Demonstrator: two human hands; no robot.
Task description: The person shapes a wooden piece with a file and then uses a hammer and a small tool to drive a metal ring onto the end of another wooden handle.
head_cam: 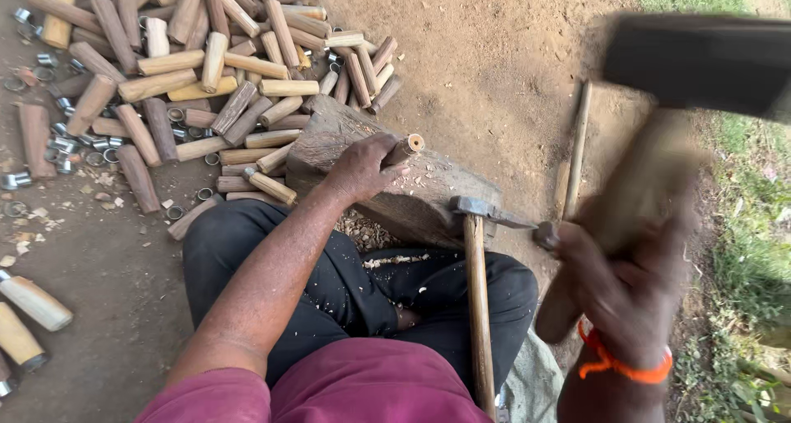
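Note:
My left hand (362,168) grips a short round wooden peg (405,149) and holds it tilted on a dark wooden block (412,196) in front of my crossed legs. My right hand (626,279), with an orange band at the wrist, is closed around the thick wooden handle of a mallet (643,184). The mallet's dark head (700,60) is raised high at the right and blurred by motion. The peg's pale cut end faces up and right.
An adze-like tool with a metal head (482,210) and long wooden handle leans against the block. A big heap of wooden pegs (214,69) and several metal rings (66,143) lie at the left. A thin stick (577,143) lies on the dirt; grass borders the right.

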